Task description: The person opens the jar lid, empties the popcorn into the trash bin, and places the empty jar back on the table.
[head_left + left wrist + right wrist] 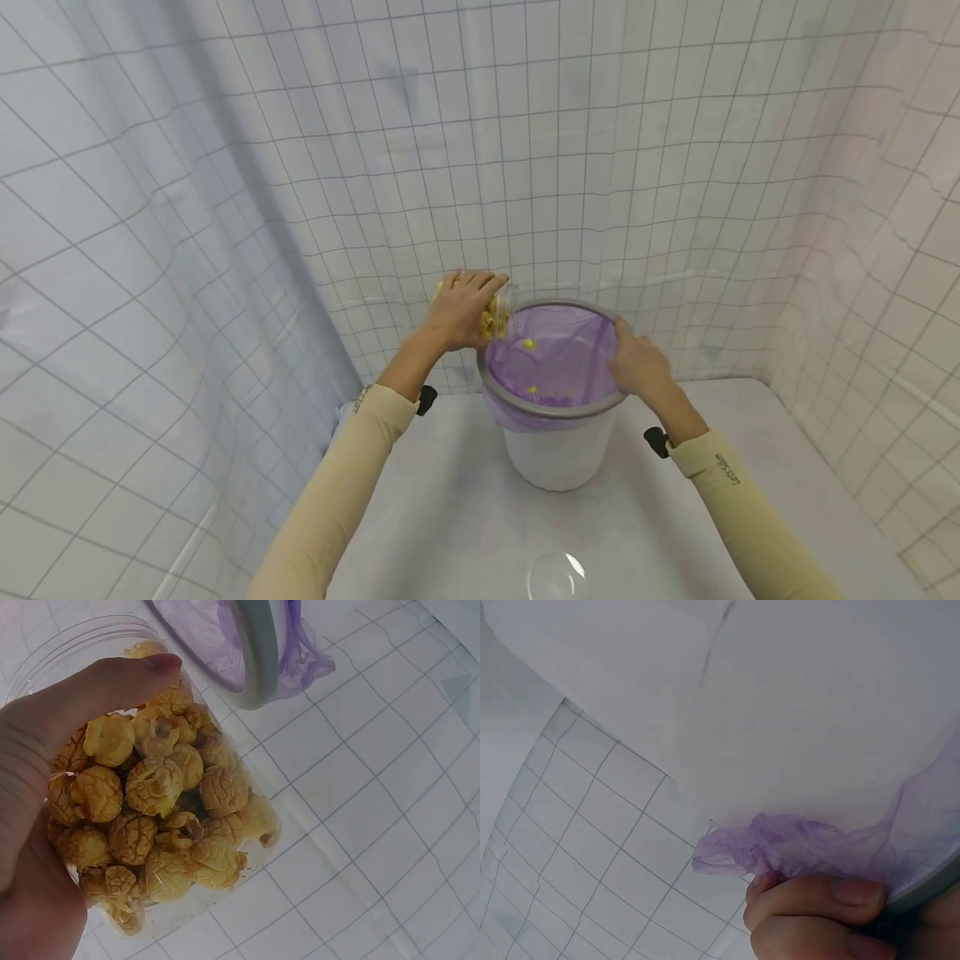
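A clear plastic jar (259, 892) of caramel popcorn (154, 784) is gripped in my left hand (461, 312), thumb across its side. The jar is tilted, its mouth over the left rim of a white trash can (558, 454). Yellow pieces (529, 343) show against the purple bag (555, 358) that lines the can. My right hand (640, 365) holds the can's grey rim (558, 412) on the right side. In the right wrist view, curled fingers (810, 896) lie against the rim and the bag's gathered edge.
A clear round lid (553, 577) lies on the white table (465, 517) near the front edge. White sheeting with a grid pattern (525, 167) rises behind the can and along both sides.
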Demonstrator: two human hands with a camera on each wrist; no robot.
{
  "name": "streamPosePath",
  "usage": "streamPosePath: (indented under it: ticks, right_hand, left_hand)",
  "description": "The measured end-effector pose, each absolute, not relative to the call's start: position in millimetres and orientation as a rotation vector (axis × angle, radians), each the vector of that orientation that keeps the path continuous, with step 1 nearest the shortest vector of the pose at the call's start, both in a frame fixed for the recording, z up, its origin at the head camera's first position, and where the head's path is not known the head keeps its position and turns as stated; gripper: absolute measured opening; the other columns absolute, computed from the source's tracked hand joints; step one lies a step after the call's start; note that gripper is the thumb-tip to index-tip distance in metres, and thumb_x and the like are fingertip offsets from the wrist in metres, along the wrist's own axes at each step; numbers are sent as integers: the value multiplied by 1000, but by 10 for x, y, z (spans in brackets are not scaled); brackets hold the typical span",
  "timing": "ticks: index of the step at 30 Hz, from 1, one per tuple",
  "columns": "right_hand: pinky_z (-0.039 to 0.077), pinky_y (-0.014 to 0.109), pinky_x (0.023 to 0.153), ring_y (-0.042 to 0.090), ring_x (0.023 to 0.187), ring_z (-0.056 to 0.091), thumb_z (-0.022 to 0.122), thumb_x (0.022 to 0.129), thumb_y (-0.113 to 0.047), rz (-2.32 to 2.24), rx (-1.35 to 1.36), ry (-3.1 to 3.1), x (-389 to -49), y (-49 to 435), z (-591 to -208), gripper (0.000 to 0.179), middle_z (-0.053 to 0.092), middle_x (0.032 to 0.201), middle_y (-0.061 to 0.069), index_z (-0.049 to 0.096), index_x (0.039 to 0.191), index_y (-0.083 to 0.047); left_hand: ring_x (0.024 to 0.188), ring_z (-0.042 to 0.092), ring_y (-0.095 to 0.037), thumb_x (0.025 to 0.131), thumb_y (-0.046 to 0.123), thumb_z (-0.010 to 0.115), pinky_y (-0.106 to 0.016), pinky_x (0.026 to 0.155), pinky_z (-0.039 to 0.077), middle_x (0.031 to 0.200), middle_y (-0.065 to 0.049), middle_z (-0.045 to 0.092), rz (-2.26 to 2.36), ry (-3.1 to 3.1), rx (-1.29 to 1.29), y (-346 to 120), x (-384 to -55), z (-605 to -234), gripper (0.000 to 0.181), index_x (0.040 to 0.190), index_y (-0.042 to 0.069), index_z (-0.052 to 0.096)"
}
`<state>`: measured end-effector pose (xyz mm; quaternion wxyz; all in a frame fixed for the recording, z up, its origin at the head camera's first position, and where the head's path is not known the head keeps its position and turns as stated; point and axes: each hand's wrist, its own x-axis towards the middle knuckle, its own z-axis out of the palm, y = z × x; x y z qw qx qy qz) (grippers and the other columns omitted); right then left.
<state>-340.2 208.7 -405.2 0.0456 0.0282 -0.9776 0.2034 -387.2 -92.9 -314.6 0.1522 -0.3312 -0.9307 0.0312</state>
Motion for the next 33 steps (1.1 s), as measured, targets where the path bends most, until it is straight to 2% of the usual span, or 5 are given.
streamPosePath:
  ticks: [3, 8, 13, 19, 33]
  right_hand:
    - [56, 56, 70, 42, 86, 63, 49, 94, -12, 622, 86, -2983, -3397, 2088, -4048, 76, 63, 114, 42, 18, 161, 6]
    - [56, 53, 67, 39, 80, 61, 48, 93, -10, 617, 88, -2978, -3394, 2097, -4058, 77, 64, 111, 40, 17, 161, 6]
    - [56, 55, 68, 39, 81, 61, 49, 94, -11, 596, 89, -2982, -3381, 2085, -4056, 76, 63, 111, 41, 18, 161, 6]
    - [56, 55, 68, 40, 83, 61, 47, 94, -12, 606, 74, -2984, -3389, 2087, -4052, 76, 63, 113, 42, 18, 161, 5]
    - [55, 51, 63, 37, 76, 61, 44, 95, -11, 623, 80, -2967, -3412, 2112, -4091, 74, 65, 107, 39, 18, 162, 4]
  left_hand:
    - [148, 42, -33, 72, 39, 96, -59, 128, 26, 156, -12, 49, 136, -2671, -962, -898, -3882, -3120, 107, 158, 12, 38]
    - [148, 41, -32, 75, 39, 94, -58, 128, 26, 155, -10, 49, 214, -2671, -971, -845, -3899, -3093, 103, 159, 14, 38]
    - [148, 42, -33, 72, 44, 95, -59, 128, 25, 155, -11, 49, 246, -2663, -984, -808, -3894, -3079, 107, 158, 14, 38]
    - [147, 42, -34, 67, 38, 99, -58, 128, 26, 157, -12, 48, 319, -2643, -976, -775, -3866, -3064, 112, 158, 14, 38]
    - [146, 44, -33, 66, 33, 100, -59, 128, 27, 154, -12, 50, 333, -2651, -984, -722, -3868, -3049, 108, 155, 16, 41]
